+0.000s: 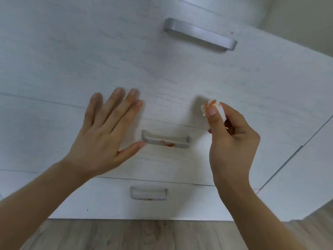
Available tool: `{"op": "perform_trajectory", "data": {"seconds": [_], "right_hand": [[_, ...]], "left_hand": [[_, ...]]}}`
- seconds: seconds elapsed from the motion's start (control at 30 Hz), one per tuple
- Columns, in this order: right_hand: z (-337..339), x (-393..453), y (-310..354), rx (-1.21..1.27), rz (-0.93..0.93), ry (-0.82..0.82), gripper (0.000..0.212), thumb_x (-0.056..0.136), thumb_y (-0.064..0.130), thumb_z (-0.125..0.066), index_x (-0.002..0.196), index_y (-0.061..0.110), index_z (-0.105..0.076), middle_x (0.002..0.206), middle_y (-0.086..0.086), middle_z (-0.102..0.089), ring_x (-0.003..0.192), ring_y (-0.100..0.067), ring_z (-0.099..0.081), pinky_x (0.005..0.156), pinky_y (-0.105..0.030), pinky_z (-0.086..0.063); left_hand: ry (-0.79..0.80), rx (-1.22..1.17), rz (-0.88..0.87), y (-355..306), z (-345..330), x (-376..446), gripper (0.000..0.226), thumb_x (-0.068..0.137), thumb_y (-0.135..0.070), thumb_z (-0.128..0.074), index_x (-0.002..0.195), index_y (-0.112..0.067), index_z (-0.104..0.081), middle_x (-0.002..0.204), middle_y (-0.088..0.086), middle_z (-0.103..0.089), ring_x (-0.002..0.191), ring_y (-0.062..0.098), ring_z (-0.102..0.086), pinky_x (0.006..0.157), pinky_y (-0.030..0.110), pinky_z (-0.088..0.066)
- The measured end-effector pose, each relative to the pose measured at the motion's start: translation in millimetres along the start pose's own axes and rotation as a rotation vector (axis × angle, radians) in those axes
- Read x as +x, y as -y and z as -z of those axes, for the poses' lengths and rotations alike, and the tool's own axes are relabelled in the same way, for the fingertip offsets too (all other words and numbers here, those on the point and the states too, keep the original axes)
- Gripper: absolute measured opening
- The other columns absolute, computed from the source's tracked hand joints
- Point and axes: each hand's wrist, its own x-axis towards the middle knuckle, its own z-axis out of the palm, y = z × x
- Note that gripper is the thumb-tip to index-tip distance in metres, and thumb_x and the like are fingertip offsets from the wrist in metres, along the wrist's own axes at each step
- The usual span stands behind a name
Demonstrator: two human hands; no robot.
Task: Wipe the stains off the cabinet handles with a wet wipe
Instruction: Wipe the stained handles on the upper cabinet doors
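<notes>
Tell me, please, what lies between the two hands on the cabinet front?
In the head view, the stained middle handle lies between the left hand and right hand, low in the gap; bare cabinet front above it.

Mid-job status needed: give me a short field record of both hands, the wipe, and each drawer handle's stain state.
left hand: open, fingers spread over the drawer front, beside the middle handle
right hand: pinches the wet wipe, raised off the cabinet
wipe: folded, orange smears on it
top handle: no stain visible
middle handle: orange stain near centre
bottom handle: small orange mark on lower edge
</notes>
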Motion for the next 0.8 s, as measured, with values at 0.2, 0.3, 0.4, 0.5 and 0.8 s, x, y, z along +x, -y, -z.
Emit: {"op": "perform_trajectory", "data": {"seconds": [0.2,0.3,0.4,0.5,0.8], "right_hand": [[17.4,-32.1,-33.8,0.006,-0.092,-0.026,0.005,0.085,0.032,-0.068,0.086,0.033,-0.072,0.092,0.003,-0.071,0.076,-0.003,-0.06,0.07,-0.012,-0.047],[22.4,-41.9,-48.4,0.032,-0.139,-0.042,0.007,0.083,0.027,-0.071,0.087,0.032,-0.072,0.092,0.004,-0.071,0.079,-0.003,-0.062,0.072,-0.009,-0.045],[21.0,-46.6,-56.4,0.031,-0.173,-0.053,0.01,0.081,0.026,-0.072,0.087,0.035,-0.072,0.091,0.006,-0.071,0.079,0.0,-0.064,0.071,-0.005,-0.045],[13.8,-43.2,-58.8,0.052,-0.197,-0.067,0.012,0.082,0.027,-0.072,0.092,0.033,-0.073,0.093,0.007,-0.072,0.086,0.0,-0.065,0.073,-0.004,-0.044],[-9.1,-36.8,-58.2,0.139,-0.222,-0.088,0.019,0.083,0.025,-0.07,0.1,0.018,-0.074,0.091,0.009,-0.074,0.09,-0.002,-0.067,0.083,-0.012,-0.05]], "left_hand": [[0.004,0.058,0.078,-17.6,-21.9,-10.9,0.081,0.095,-0.061,-0.037,0.149,-0.003,-0.02,0.153,0.015,-0.021,0.145,0.024,0.003,0.115,0.051,0.004],[-0.004,0.067,0.088,-17.4,-27.6,-12.0,0.088,0.092,-0.065,-0.04,0.15,-0.003,-0.017,0.153,0.019,-0.02,0.144,0.023,0.009,0.114,0.051,0.007],[-0.023,0.09,0.069,-15.4,-29.7,-12.2,0.09,0.09,-0.067,-0.042,0.149,-0.002,-0.018,0.152,0.023,-0.022,0.144,0.032,0.0,0.113,0.049,0.009],[-0.045,0.099,0.078,-17.9,-33.1,-12.9,0.091,0.09,-0.068,-0.042,0.148,-0.001,-0.02,0.15,0.024,-0.025,0.137,0.044,-0.014,0.113,0.05,0.008],[-0.112,0.186,0.115,-21.7,-48.4,-13.7,0.092,0.088,-0.069,-0.043,0.148,-0.001,-0.021,0.148,0.019,-0.023,0.134,0.044,-0.02,0.109,0.062,-0.008]]}}
